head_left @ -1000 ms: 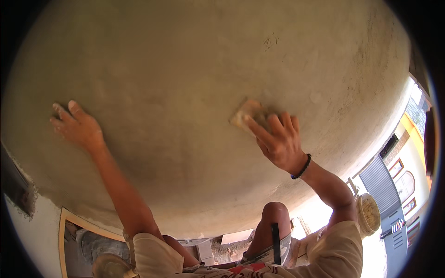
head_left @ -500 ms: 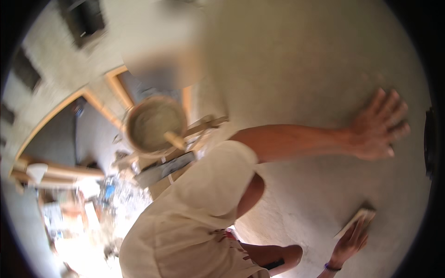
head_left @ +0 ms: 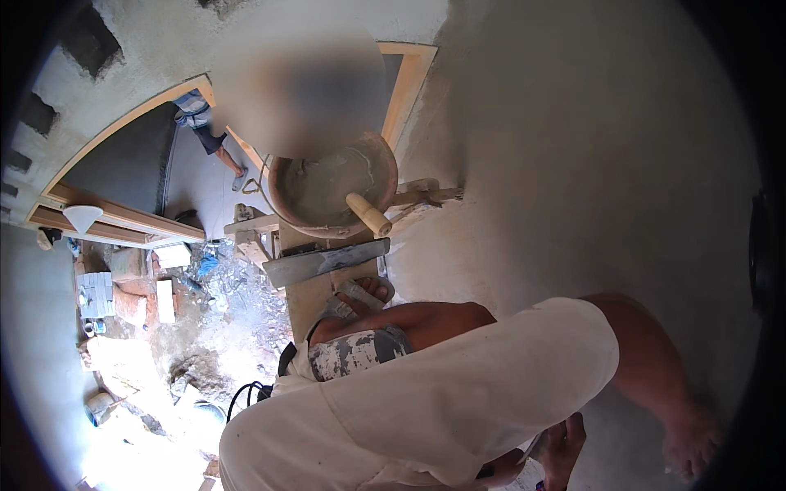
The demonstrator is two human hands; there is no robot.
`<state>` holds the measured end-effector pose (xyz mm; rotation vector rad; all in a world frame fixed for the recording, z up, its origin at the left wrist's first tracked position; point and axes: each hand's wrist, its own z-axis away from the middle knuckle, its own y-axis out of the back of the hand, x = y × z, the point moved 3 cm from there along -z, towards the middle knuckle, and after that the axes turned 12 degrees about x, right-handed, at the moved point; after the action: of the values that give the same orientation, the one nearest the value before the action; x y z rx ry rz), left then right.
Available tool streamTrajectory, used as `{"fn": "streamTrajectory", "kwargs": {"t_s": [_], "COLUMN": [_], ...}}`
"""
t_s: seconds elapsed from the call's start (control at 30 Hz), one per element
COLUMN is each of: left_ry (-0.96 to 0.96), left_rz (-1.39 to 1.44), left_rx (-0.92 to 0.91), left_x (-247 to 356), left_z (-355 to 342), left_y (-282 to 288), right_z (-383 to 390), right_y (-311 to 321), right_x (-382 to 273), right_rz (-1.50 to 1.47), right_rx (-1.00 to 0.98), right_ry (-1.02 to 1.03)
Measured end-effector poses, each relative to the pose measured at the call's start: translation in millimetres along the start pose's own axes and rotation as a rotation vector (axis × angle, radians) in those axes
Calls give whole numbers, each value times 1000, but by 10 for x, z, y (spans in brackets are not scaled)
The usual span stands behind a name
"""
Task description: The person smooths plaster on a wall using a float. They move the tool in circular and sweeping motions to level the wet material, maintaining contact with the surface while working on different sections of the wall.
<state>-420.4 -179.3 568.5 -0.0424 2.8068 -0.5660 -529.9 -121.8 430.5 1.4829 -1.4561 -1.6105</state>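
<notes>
My left hand point(head_left: 692, 442) rests on the grey plastered wall point(head_left: 589, 196) at the lower right, its fingers spread and holding nothing. Nearer my body, at the lower edge, my right hand point(head_left: 561, 450) is closed on a small flat float point(head_left: 536, 447); only a pale thin edge of it shows, and my cream sleeve and shirt point(head_left: 458, 385) hide part of it. A round tub point(head_left: 274, 192) of wet grey mortar stands ahead, with a wooden handle point(head_left: 368, 214) leaning over its near rim. In front of the tub lies a long mortar-smeared blade point(head_left: 327, 262).
My sandalled foot point(head_left: 360, 295) stands on a plank point(head_left: 307, 295) below the blade. Wooden door frames point(head_left: 127, 114) are at the left. Past one, a person in dark shorts point(head_left: 209, 139) stands. Rubble and packages point(head_left: 164, 303) cover the floor at lower left.
My view has turned, so the tub sits farther right and higher. Both hands now appear lower, with the right hand partly behind my body. A person has come into view beyond the frame.
</notes>
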Motion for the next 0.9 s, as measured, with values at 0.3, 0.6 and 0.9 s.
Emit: {"fn": "streamTrajectory", "kwargs": {"t_s": [0.3,0.6,0.9], "left_ry": [310,1053,1831], "left_rz": [334,-1015,-960], "left_rx": [-576,-278,-320], "left_x": [-1415,-2669,-1705], "left_z": [986,1083,1900], "left_y": [2021,6143,7177], "right_z": [-1039,-2202,-2357], "right_y": [-1357,-2893,-4294], "right_x": [-50,-2063,-2960], "right_rz": [-818,-889,-914], "right_rx": [-482,-929,-904], "right_ry": [-467,-186,-61]}}
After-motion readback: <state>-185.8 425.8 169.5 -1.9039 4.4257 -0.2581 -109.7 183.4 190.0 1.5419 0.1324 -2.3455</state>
